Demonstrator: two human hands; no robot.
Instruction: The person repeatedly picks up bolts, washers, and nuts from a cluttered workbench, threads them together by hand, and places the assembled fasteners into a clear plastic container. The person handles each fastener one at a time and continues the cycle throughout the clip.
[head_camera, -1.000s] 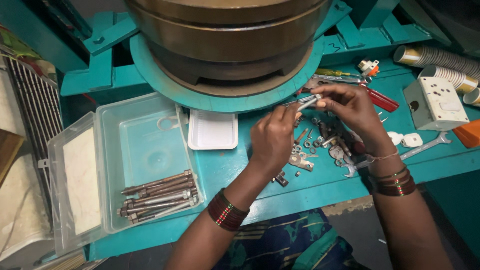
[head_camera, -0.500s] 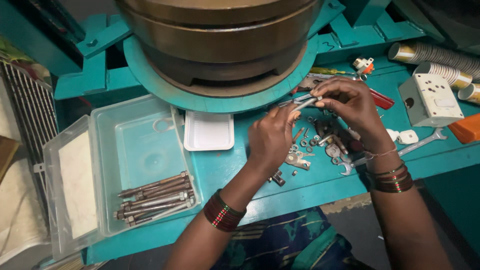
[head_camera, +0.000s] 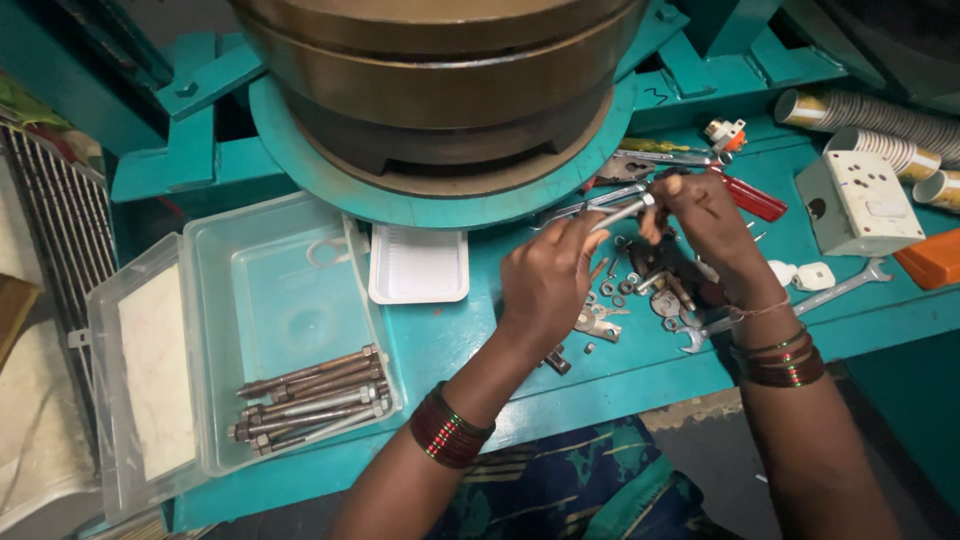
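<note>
- teal paint covers the bench (head_camera: 440, 340), and the big round metal drum (head_camera: 440, 90) on its teal ring serves as the landmark.
- just below the drum's right rim, the left hand (head_camera: 548, 280) and the right hand (head_camera: 705, 225) meet over a slim silver bolt (head_camera: 622, 212).
- left grip: fingertips pressed together on the bolt's near end, pinching it.
- right grip: thumb and fingers closed around the bolt's far end, at a small nut or head; too small to tell which.
- the bolt is lifted clear of the bench, tilted up towards the right.
- under the hands, further from the drum, lies a scatter of nuts and washers (head_camera: 625, 290) with a spanner (head_camera: 840, 290) to the right.
- below the drum's middle sits a white tray (head_camera: 418, 265).
- below-left of the drum, a clear plastic box (head_camera: 270, 300) holds long rusty bolts (head_camera: 310, 400).
- right of the drum: a red-handled tool (head_camera: 755, 198), a white socket box (head_camera: 860, 200) and stacked paper cups (head_camera: 870, 115).
</note>
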